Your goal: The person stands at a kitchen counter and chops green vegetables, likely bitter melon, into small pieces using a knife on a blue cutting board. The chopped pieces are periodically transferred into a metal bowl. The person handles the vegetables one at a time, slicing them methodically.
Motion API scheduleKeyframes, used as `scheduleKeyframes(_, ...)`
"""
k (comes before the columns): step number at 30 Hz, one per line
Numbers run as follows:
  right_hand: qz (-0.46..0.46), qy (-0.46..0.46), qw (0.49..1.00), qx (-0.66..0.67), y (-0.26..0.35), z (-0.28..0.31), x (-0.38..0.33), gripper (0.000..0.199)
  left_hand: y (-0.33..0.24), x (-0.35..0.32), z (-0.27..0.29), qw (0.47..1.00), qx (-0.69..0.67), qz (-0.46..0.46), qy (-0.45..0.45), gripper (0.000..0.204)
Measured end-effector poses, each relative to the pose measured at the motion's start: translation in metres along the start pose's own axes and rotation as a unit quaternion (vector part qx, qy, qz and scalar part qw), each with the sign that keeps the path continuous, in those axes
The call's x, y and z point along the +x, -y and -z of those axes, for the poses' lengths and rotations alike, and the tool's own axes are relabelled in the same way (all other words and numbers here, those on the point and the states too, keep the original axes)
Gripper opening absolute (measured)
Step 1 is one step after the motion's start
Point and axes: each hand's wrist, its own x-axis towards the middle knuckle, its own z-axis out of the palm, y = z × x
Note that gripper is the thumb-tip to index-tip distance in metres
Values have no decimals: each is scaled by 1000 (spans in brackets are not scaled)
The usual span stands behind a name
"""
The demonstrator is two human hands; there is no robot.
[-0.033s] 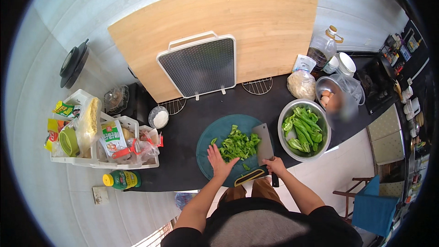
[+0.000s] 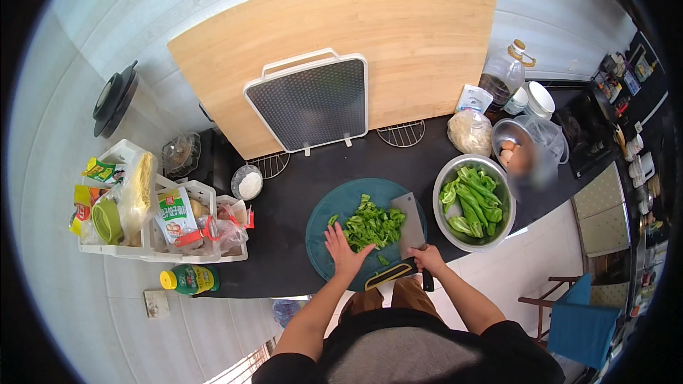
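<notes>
- chopped greens are piled; whole peppers are left in the bowl.
- the cleaver is gripped by the right hand.
- the left hand is spread, contact unclear.

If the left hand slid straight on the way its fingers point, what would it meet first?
The left hand would probably meet the small loose green piece just ahead of it on the round board; depth is hard to judge, so they may already touch.
</notes>
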Motion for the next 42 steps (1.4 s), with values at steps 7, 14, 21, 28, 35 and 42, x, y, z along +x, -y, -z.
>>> scheduleKeyframes(7, -23, 36, 999, -1, 24, -28, 0, 36, -38, 21, -20, 995, 81, -55, -34, 97)
scheduleKeyframes(14, -49, 72, 996, 7, 26, -43, 20, 37, -68, 40, -34, 995, 66, -33, -73, 71)
scheduleKeyframes(21, -51, 136, 988, 44, 34, -53, 16, 32, -73, 44, -37, 990, -23, -24, -138, 59)
scheduleKeyframes(28, -19, 156, 986, 58, 51, -45, -5, 33, -100, 40, -17, 980, -58, -68, -180, 56)
scheduleKeyframes(35, 4, 180, 981, 66, 75, -26, -30, 35, -140, 34, -2, 973, -66, -102, -195, 55)
scheduleKeyframes(42, 43, 169, 981, 80, 86, 6, -53, 31, -185, 27, -4, 968, -82, -150, -186, 53)
